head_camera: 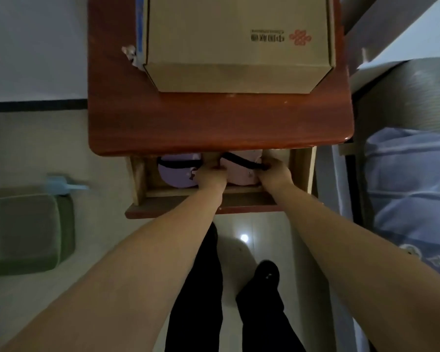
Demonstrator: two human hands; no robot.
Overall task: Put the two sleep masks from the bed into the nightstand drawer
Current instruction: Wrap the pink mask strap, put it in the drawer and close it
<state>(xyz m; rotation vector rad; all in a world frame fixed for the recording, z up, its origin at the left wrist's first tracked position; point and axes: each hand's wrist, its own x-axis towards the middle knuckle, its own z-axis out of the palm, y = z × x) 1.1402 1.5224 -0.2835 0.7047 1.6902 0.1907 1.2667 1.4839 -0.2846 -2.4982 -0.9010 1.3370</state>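
The nightstand drawer [178, 212] is pulled open below the red-brown nightstand top [214, 123]. A purple sleep mask [174, 172] with a black strap lies in the drawer's left half. A pink sleep mask [239, 174] with a black strap lies in the right half. My left hand [210, 175] grips the pink mask's left end, and its knuckles touch the purple mask. My right hand [273, 172] grips the pink mask's right end and strap. Both hands are inside the drawer.
A cardboard box [239, 41] stands on the nightstand top. The bed with blue bedding [412, 189] is at the right. A green bin [26, 232] and a light blue dustpan [61, 185] sit on the floor at the left. My legs stand below the drawer.
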